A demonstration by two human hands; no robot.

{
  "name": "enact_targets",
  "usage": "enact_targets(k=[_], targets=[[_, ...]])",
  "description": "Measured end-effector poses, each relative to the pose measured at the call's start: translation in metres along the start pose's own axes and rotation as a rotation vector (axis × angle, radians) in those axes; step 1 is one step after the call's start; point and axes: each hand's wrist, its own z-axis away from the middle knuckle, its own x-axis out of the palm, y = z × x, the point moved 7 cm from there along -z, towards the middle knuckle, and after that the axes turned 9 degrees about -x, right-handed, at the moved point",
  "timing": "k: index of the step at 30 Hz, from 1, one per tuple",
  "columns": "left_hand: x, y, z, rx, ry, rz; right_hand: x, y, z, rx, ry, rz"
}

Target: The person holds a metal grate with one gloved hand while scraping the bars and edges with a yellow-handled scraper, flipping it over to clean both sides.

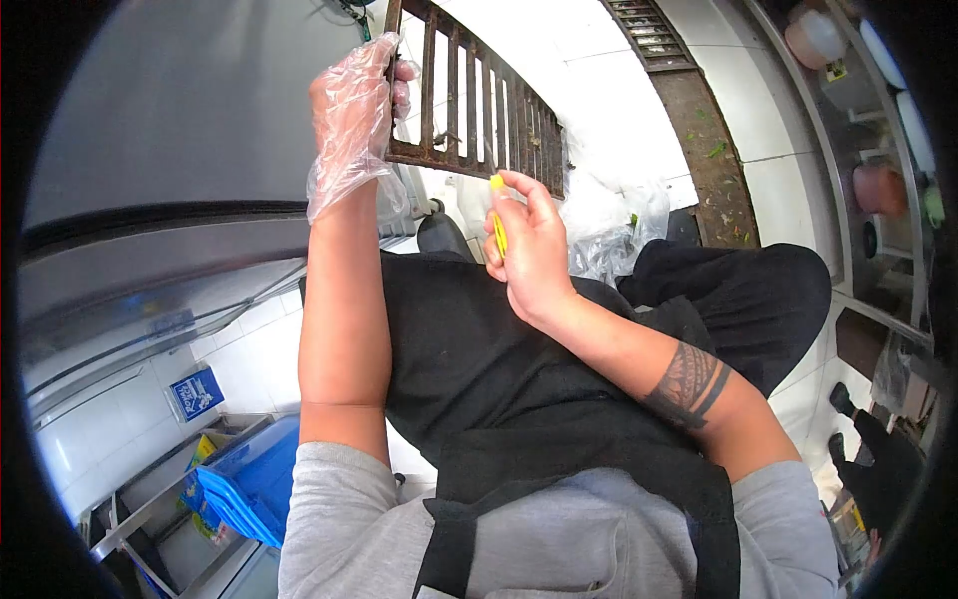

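My left hand (356,110), in a clear plastic glove, is closed around the near left end of a rusty, dirty metal drain grate (469,160). The grate is tilted up off the floor, its parallel bars running away to the right. Bare and without a glove, my right hand (531,245) grips a slim yellow-handled tool (497,183) just below the grate's lower edge. A thin shaft seems to point from the handle up between the bars; its tip is hard to make out, and most of the handle is hidden by my fingers.
An open floor channel (709,150) with green scraps runs at the right, another grate (654,30) at its far end. Clear plastic bags (614,225) lie by my knee. A grey appliance panel (190,110) stands left, shelving (878,150) right. A person's legs (868,449) show lower right.
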Motion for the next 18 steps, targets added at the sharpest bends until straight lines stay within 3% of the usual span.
enact_targets(k=[2, 4, 8, 9, 11, 15, 18], targets=[[-0.002, -0.003, 0.0, -0.014, -0.008, 0.0, -0.013, -0.002, -0.006, -0.041, -0.009, 0.088], [-0.003, -0.004, 0.001, -0.018, -0.012, 0.019, 0.004, -0.064, -0.001, -0.844, -0.191, 0.585], [-0.005, -0.009, -0.002, 0.021, -0.043, 0.047, 0.021, -0.12, -0.006, -0.836, -0.346, 1.1], [-0.005, -0.007, 0.0, 0.015, -0.032, 0.023, 0.027, -0.131, -0.009, -0.839, -0.344, 1.099], [-0.003, -0.007, 0.0, 0.012, -0.037, 0.034, 0.051, -0.14, -0.007, -1.023, -0.515, 1.399], [-0.003, -0.007, -0.001, -0.01, -0.015, 0.034, 0.068, -0.151, -0.02, -1.039, -0.625, 1.454], [-0.003, -0.008, 0.0, -0.01, -0.022, 0.056, 0.065, -0.152, -0.031, -0.971, -0.731, 1.295]])
